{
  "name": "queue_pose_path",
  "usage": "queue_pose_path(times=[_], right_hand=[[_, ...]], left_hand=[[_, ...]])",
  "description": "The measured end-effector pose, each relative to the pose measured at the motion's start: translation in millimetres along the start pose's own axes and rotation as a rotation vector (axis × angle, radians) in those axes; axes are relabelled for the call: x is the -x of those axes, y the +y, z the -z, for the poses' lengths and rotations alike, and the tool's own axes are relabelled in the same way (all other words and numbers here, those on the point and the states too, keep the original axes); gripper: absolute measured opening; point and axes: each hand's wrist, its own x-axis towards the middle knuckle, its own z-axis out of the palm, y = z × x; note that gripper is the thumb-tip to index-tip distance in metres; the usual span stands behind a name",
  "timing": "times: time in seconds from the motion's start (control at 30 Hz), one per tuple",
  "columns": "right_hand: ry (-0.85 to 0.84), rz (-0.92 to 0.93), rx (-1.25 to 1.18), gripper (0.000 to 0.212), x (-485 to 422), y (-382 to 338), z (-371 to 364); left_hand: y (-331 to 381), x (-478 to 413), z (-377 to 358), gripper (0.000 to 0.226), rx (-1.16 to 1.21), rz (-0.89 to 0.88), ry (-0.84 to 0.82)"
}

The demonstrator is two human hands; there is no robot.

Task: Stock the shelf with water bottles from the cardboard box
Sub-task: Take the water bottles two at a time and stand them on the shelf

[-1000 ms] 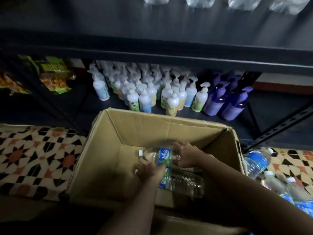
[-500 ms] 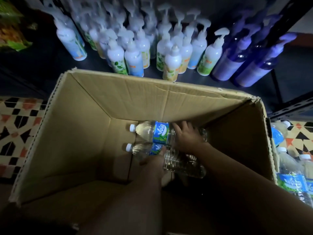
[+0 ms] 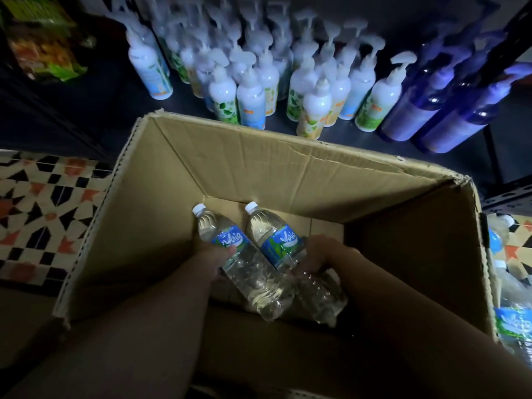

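The fingers of my left hand are curled round the middle of the left bottle, just under its blue label, with the thumb on top. The fingers of my right hand are closed in the same way round the right bottle, also below the label. So each hand holds one water bottle, and no finger is free.

Both bottles are inside the cardboard box, side by side and almost touching. Their white caps point to the far wall and their bottoms point to me. If they rest on the bottom of the box or are already a little lifted, I cannot tell. I see no other bottle in the box.

Behind the box is the dark shelf, with many white pump bottles and some purple bottles on it. On the tiled floor to the right, more water bottles lie beside the box.

I think this is the step of taking out. The next move asks me to lift both bottles over the high box walls without knocking them, then find a free place on the shelf and stand them upright.
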Motion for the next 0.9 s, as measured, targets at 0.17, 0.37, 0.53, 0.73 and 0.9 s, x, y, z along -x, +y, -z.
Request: queue_pose_path(times=[0.17,0.37,0.53,0.73,0.9], right_hand=[[0.116,-0.131,-0.352,0.088,-6.2,-13.0,-41.9],[0.230,-0.135,-0.564,0.102,-4.1,-4.6,-45.2],[0.244,-0.171,-0.412,0.101,-7.6,-6.0,-43.9],[0.314,-0.178,-0.383,0.104,-3.1,-3.7,-42.1],[0.383,-0.156,-0.363,0.093,15.4,-6.6,-32.8]], left_hand=[[0.4,17.3,-28.8,0.074,-0.063,-0.067,0.250],[2.5,11.4,-48.7,0.144,0.106,0.094,0.144],[-10.1,-8.0,-58.3,0.155,0.105,0.045,0.206],[-32.2,-62.5,-54.3,0.148,0.176,0.117,0.080],[-13.1,-21.6,-40.1,0.128,0.361,0.050,0.091]])
